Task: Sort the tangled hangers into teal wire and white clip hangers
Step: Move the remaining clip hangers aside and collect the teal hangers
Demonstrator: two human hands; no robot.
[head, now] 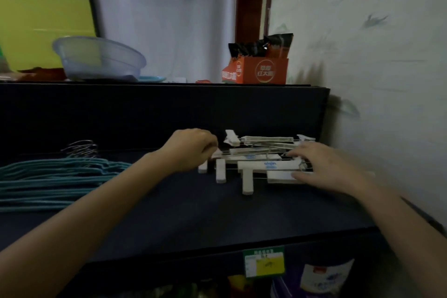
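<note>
A pile of white clip hangers (pixel 256 164) lies on the dark shelf (pixel 193 213) toward the right, near the wall. My left hand (pixel 191 149) is closed on the left end of that pile, fingers curled around a clip and wire. Flat on the right end of the pile rests my right hand (pixel 321 167), fingers spread and pressing down. A stack of teal wire hangers (pixel 55 181) lies at the shelf's left side, their metal hooks (pixel 82 147) pointing to the back, apart from both hands.
Above, an upper shelf holds a clear plastic basin (pixel 99 59), a yellow-green board (pixel 46 29) and an orange box of packets (pixel 258 65). A scuffed white wall (pixel 375 68) stands close on the right. A green-yellow price tag (pixel 263 262) hangs on the shelf's front edge.
</note>
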